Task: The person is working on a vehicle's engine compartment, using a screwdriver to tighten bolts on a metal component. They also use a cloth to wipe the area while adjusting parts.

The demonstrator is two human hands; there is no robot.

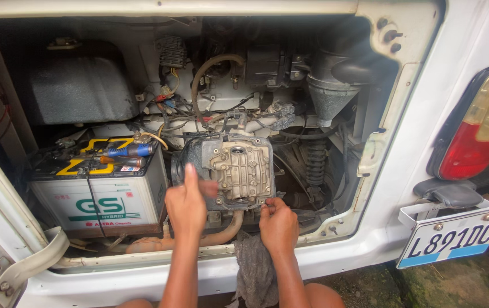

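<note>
At the lower edge of a grey metal housing (238, 171), the right hand (277, 223) has its fingers curled tight against the casting's bottom right corner, though whether they pinch anything cannot be told, and a grey rag (254, 268) hangs just beneath that wrist. Left of it, the left hand (186, 202) rests on the housing's left side with its fingers (190, 174) loosely spread, one pointing up, gripping nothing that shows. Around them lies a white vehicle's open engine bay: a battery (104, 202) just left with tools (124, 154) on top, a tan hose (221, 234) below the housing, a coil spring (315, 162) to the right, and a red tail lamp (475, 128) well off right.
</note>
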